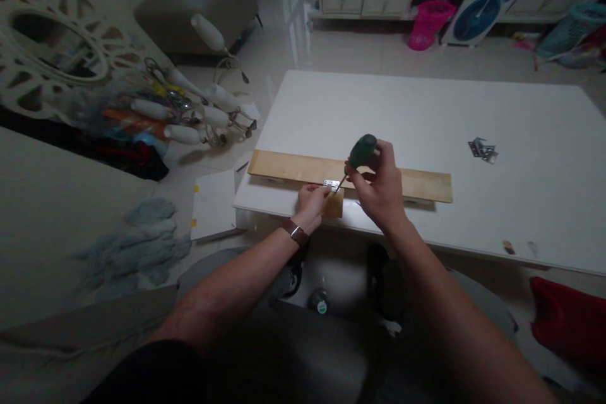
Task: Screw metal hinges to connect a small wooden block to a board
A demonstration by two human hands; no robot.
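Observation:
A long wooden strip [284, 167] lies across the near part of a white table [426, 113]. A small metal hinge [332, 184] sits at its front edge, over a short wooden piece [336, 205]. My right hand [379, 189] is closed on a green-handled screwdriver [360, 153], whose tip points down at the hinge. My left hand [310, 202], with a brown watch strap at the wrist, pinches the hinge and the short piece from the left.
A little heap of metal hinges [483, 150] lies on the table to the right. On the floor at left are a chandelier with white candle tubes [199, 113] and a white panel [213, 205]. A pink basket [428, 24] stands at the back.

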